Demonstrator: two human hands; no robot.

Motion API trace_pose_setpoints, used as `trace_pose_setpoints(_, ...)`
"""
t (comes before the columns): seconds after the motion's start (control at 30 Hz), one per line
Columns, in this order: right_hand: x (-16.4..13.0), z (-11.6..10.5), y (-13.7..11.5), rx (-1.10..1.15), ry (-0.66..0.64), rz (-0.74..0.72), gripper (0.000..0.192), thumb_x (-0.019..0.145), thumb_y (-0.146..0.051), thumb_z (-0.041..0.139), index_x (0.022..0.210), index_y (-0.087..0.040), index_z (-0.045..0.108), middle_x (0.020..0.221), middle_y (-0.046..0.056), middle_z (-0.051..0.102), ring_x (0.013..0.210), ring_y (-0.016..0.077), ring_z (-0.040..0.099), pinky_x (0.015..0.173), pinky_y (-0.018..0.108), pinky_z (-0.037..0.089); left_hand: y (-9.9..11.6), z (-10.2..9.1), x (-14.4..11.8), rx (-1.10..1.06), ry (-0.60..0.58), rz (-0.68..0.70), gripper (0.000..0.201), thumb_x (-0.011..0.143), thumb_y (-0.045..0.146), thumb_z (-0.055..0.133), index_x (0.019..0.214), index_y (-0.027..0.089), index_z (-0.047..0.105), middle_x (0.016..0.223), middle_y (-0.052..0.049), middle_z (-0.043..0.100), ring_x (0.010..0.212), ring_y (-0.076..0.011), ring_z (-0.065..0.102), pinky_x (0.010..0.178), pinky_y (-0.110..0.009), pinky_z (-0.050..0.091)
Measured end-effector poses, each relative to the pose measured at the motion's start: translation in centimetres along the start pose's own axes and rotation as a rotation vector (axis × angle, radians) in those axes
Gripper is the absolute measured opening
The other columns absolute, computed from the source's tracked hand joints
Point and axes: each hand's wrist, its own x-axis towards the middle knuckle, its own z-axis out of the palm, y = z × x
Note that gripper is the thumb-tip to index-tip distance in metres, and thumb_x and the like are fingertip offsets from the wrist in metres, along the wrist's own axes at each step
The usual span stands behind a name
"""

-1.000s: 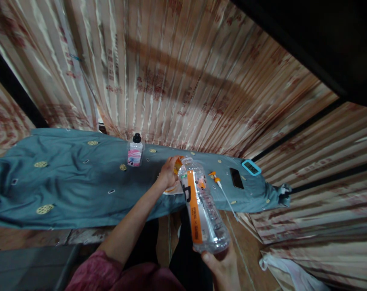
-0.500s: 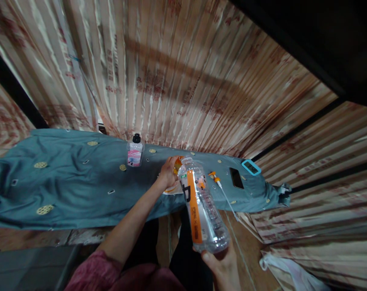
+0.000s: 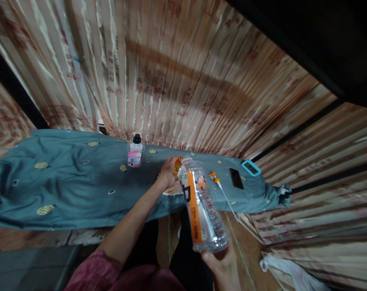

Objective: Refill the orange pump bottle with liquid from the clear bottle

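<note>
A large clear plastic bottle [image 3: 206, 206] with an orange and silver label is tilted, its base towards me. My right hand [image 3: 221, 262] is closed around that base. The open mouth of the bottle leans to the upper left, beside my left hand [image 3: 167, 174]. My left hand is closed around an orange piece [image 3: 178, 165] right at the mouth; a white and orange part [image 3: 174, 189] shows below the hand, and the rest is hidden. An orange-headed pump [image 3: 215, 178] with a long white tube lies to the right on the cloth.
A small clear bottle [image 3: 135, 152] with a black cap and pink label stands left on the green cloth [image 3: 80, 186]. To the right lie a dark phone [image 3: 237, 178] and a blue-framed digital clock [image 3: 251, 167]. A pleated curtain [image 3: 171, 81] hangs behind.
</note>
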Motion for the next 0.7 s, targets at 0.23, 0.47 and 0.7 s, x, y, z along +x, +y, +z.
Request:
trace_pose_setpoints(0.23, 0.54, -0.56, 0.62, 0.003, -0.065, -0.005, 0.065, 0.045, -0.038, 0.102, 0.098, -0.024, 0.067, 0.103, 0.005, 0.083, 0.099, 0.0287, 0.078, 0.087, 0.034, 0.061, 0.15, -0.08, 0.02, 0.001, -0.009, -0.022, 0.062, 0.064, 0.014, 0.072, 0.125, 0.014, 0.059, 0.119, -0.012, 0.066, 0.11, -0.0308, 0.067, 0.101, -0.05, 0.056)
trace_pose_setpoints(0.47, 0.06, -0.06, 0.57, -0.001, -0.037, -0.024, 0.069, 0.047, -0.052, 0.101, 0.1, -0.024, 0.067, 0.104, 0.007, 0.082, 0.098, 0.0303, 0.078, 0.086, 0.035, 0.062, -0.06, 0.02, 0.04, -0.021, 0.0, -0.002, 0.059, 0.066, 0.017, 0.071, 0.124, 0.014, 0.06, 0.118, -0.013, 0.066, 0.107, -0.0304, 0.067, 0.099, -0.048, 0.057)
trace_pose_setpoints(0.7, 0.5, -0.82, 0.61, -0.041, -0.059, -0.019, 0.069, 0.046, -0.044, 0.102, 0.102, -0.024, 0.066, 0.102, 0.007, 0.083, 0.1, 0.0312, 0.079, 0.088, 0.036, 0.062, -0.07, 0.03, 0.06, -0.046, 0.003, -0.028, 0.059, 0.066, 0.019, 0.073, 0.123, 0.016, 0.062, 0.117, -0.012, 0.067, 0.106, -0.0293, 0.068, 0.095, -0.044, 0.057)
